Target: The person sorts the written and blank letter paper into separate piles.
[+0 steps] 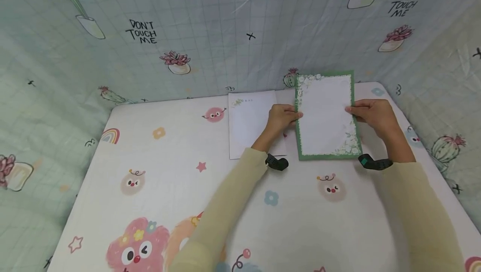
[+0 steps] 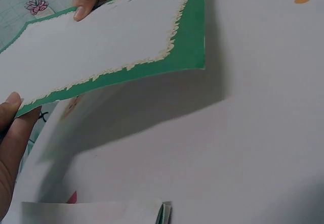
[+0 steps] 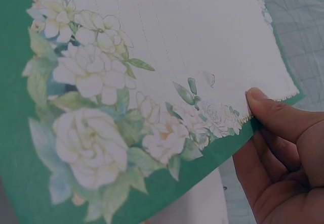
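A green-bordered sheet of paper (image 1: 327, 115) with white flowers printed along its edges is held up over the table, its white face toward me. My left hand (image 1: 281, 117) pinches its left edge between thumb and fingers. On the opposite edge, my right hand (image 1: 375, 115) has the sheet between thumb and curled fingers. Large white blossoms and leaves fill one corner of the sheet in the right wrist view. To the left lies a white paper (image 1: 248, 128) with a small floral print near its top; my left hand and forearm hide part of it.
Both hands are over the far right part of the white, cartoon-printed table (image 1: 169, 192). Behind it hangs a pale green grid-patterned curtain (image 1: 225, 54), close to the table's back edge, and more of it runs along the sides. A dark band (image 1: 277, 162) sits on the left wrist.
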`<state>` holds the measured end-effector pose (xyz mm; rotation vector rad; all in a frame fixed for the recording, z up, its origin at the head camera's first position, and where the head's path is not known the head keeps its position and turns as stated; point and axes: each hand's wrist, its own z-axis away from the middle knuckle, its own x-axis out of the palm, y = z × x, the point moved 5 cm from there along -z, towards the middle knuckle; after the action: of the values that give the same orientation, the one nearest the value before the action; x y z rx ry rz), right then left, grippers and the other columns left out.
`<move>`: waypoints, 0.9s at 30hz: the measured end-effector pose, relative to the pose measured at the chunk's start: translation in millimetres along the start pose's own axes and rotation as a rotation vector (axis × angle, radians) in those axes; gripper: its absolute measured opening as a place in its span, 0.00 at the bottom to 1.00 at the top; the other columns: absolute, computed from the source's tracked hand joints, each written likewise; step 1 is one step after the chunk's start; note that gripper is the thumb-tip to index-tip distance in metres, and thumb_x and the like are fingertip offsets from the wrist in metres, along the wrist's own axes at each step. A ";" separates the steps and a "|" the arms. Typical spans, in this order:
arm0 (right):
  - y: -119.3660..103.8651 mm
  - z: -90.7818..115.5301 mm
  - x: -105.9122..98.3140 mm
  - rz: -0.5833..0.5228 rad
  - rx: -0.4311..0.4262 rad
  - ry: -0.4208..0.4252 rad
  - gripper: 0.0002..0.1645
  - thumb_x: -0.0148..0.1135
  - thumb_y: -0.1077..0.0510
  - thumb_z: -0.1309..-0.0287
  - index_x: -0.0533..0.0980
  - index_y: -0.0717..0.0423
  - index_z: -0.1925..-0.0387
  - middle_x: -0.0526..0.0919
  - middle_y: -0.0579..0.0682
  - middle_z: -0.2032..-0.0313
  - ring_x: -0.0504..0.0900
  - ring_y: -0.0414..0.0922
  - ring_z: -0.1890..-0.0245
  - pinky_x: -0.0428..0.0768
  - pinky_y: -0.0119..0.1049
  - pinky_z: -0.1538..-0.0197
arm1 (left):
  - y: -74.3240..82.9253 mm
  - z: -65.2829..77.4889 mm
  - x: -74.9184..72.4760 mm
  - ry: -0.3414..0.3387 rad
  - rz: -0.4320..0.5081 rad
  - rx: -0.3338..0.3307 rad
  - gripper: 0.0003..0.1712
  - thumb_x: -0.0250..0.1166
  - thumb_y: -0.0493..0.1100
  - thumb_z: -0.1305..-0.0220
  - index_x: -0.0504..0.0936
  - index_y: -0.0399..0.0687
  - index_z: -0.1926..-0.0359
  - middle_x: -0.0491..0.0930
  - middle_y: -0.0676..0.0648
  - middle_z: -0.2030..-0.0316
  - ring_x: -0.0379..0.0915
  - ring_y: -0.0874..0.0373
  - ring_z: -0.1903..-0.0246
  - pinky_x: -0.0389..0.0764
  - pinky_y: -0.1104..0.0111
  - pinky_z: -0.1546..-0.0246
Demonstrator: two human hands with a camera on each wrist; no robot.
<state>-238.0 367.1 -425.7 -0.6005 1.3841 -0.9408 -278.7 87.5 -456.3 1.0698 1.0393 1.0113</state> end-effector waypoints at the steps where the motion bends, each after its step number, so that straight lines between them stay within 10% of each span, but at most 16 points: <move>1: 0.5 -0.4 -1.1 -0.005 0.001 -0.001 0.36 0.70 0.42 0.37 0.78 0.71 0.45 0.80 0.24 0.71 0.82 0.23 0.68 0.83 0.21 0.62 | 1.3 -0.9 1.4 0.001 -0.005 -0.003 0.13 0.76 0.38 0.39 0.86 0.34 0.57 0.89 0.43 0.67 0.82 0.62 0.77 0.83 0.73 0.74; 20: 14.8 -6.4 -4.8 0.037 0.039 0.025 0.35 0.70 0.42 0.37 0.79 0.69 0.44 0.82 0.34 0.65 0.81 0.25 0.69 0.82 0.20 0.64 | 14.7 -14.5 14.3 -0.068 -0.101 0.023 0.08 0.77 0.37 0.42 0.86 0.38 0.69 0.85 0.47 0.76 0.79 0.62 0.79 0.77 0.76 0.77; 27: 20.8 -6.3 2.9 0.110 0.044 0.002 0.32 0.67 0.44 0.33 0.79 0.68 0.44 0.85 0.56 0.52 0.79 0.24 0.70 0.80 0.17 0.65 | 10.1 -12.2 13.4 -0.123 -0.048 -0.005 0.07 0.75 0.30 0.42 0.85 0.32 0.63 0.85 0.45 0.73 0.81 0.59 0.76 0.86 0.68 0.68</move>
<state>-240.2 376.7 -445.3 -0.4854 1.3811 -0.8814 -289.1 104.5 -450.3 1.0849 0.9580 0.8983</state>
